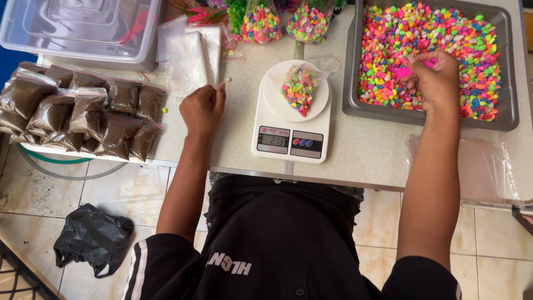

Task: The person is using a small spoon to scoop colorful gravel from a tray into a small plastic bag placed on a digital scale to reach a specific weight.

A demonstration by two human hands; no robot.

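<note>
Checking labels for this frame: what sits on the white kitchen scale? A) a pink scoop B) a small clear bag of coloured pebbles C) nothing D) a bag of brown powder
B: a small clear bag of coloured pebbles lies on the round platform of the white kitchen scale, between the left hand and the right hand.

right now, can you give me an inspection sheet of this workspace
surface: pale speckled tabletop, dry
job's things: white digital kitchen scale bearing a clear bag of multicoloured pebbles; grey metal tray of the same pebbles
clutter: brown-filled clear pouches, empty clear bags, lidded clear plastic box
fingers: left hand by the empty bags; right hand in the tray, gripping a pink scoop
cables: green hose under the table edge
surroundings: tiled floor, black plastic bag
</note>
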